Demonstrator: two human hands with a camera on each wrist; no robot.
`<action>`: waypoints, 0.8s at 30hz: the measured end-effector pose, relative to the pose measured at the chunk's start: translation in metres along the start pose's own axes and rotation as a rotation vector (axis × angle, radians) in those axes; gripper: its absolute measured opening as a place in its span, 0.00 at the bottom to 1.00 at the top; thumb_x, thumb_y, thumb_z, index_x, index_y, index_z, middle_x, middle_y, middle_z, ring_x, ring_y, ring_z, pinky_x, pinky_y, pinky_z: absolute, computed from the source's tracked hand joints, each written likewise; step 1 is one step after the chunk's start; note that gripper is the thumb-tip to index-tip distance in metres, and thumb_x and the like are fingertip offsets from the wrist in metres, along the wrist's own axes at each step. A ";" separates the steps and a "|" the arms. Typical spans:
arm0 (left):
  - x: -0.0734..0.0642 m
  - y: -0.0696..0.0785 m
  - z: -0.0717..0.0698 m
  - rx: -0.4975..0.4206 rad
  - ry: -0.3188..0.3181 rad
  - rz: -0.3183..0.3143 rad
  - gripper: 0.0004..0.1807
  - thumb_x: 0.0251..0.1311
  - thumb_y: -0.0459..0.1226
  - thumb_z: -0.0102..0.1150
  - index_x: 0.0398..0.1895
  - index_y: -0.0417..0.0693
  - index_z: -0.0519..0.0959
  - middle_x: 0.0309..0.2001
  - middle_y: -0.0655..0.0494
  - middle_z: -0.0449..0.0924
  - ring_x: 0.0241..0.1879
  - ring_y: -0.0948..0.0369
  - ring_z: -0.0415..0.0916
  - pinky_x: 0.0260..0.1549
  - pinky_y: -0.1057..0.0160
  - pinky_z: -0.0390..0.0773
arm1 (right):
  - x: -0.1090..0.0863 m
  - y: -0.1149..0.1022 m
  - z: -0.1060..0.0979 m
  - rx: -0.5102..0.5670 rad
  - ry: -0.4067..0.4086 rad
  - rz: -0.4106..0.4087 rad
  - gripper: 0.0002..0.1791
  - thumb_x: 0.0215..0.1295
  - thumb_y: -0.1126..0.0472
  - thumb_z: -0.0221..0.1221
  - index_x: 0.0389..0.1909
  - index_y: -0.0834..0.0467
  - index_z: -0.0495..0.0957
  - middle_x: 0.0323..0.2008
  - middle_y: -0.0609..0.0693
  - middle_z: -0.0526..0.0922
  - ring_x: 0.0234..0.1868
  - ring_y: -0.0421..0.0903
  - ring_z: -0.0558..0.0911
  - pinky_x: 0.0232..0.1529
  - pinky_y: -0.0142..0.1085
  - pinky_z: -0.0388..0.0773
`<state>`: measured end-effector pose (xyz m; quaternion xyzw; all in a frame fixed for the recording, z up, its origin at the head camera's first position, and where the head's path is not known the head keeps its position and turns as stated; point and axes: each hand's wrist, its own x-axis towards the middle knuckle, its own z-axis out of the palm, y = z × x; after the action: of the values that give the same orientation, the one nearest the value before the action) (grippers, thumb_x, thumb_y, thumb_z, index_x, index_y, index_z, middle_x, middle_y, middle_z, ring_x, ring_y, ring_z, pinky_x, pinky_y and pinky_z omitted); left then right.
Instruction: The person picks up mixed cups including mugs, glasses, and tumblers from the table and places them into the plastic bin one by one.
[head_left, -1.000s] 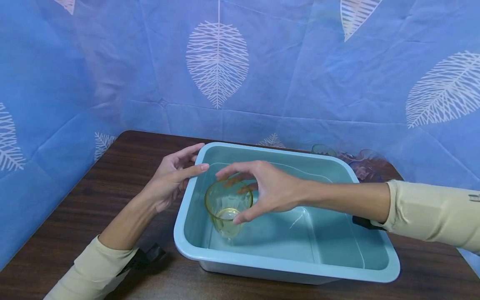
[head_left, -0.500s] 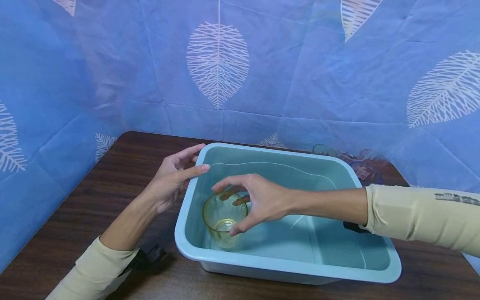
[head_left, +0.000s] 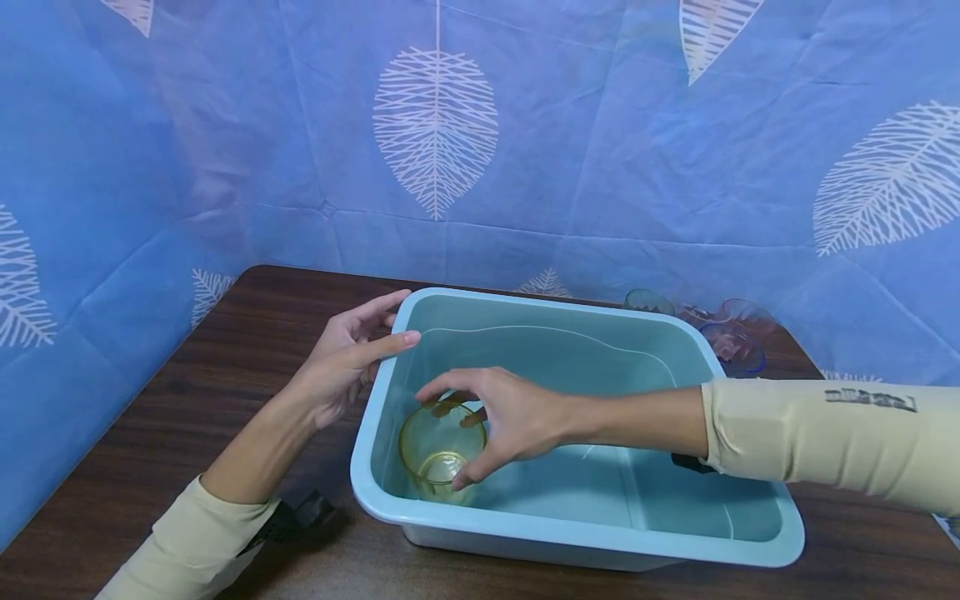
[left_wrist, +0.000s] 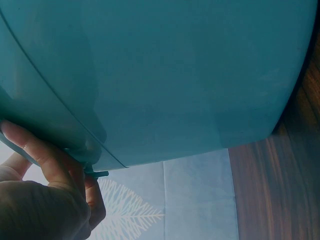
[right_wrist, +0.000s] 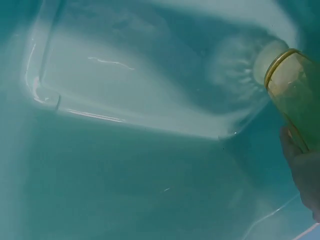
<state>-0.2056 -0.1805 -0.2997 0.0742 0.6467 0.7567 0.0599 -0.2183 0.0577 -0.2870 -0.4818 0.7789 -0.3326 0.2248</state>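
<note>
My right hand (head_left: 510, 417) reaches down into a light blue plastic tub (head_left: 600, 536) and grips a clear yellow glass (head_left: 431, 450). Its thumb lies on the near side of the glass, the fingers curl round the far side near the rim. The glass stands low in the tub's left end, mouth up; in the right wrist view the glass (right_wrist: 297, 95) shows close to the tub floor with its reflection beside it. At the tub's back left corner my left hand (head_left: 345, 358) holds the rim, thumb on top and fingers (left_wrist: 45, 155) underneath the lip.
Behind the tub's back right corner stand several tinted glasses: a green one (head_left: 649, 302), a reddish one (head_left: 746, 312) and a blue-rimmed one (head_left: 741, 354). A dark wooden table (head_left: 202, 375) carries the tub. A blue leaf-patterned cloth (head_left: 570, 167) hangs behind.
My right hand has lowered the yellow glass deeper into the tub and slightly left, toward the near left corner. The left hand has stayed on the rim.
</note>
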 end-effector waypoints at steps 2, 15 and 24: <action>0.000 0.000 0.000 0.000 -0.002 0.001 0.33 0.68 0.29 0.62 0.76 0.42 0.67 0.47 0.49 0.74 0.20 0.69 0.72 0.23 0.72 0.84 | 0.000 0.002 0.002 -0.009 -0.001 -0.023 0.45 0.48 0.57 0.80 0.69 0.60 0.73 0.64 0.50 0.78 0.61 0.46 0.80 0.58 0.37 0.83; 0.000 0.000 0.000 0.003 -0.012 0.002 0.35 0.66 0.28 0.64 0.76 0.43 0.66 0.49 0.47 0.74 0.16 0.69 0.68 0.20 0.72 0.82 | 0.001 -0.002 -0.008 0.017 0.008 -0.039 0.44 0.55 0.57 0.77 0.72 0.61 0.70 0.71 0.54 0.74 0.72 0.49 0.73 0.72 0.43 0.73; -0.001 0.001 0.001 0.002 -0.007 -0.006 0.35 0.66 0.29 0.65 0.76 0.44 0.67 0.49 0.47 0.74 0.17 0.68 0.69 0.23 0.71 0.84 | -0.007 -0.019 -0.045 0.083 0.148 -0.056 0.29 0.61 0.64 0.71 0.64 0.64 0.77 0.62 0.56 0.81 0.66 0.52 0.78 0.65 0.44 0.81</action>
<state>-0.2044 -0.1803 -0.2985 0.0749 0.6477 0.7555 0.0643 -0.2338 0.0713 -0.2425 -0.4677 0.7653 -0.4051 0.1772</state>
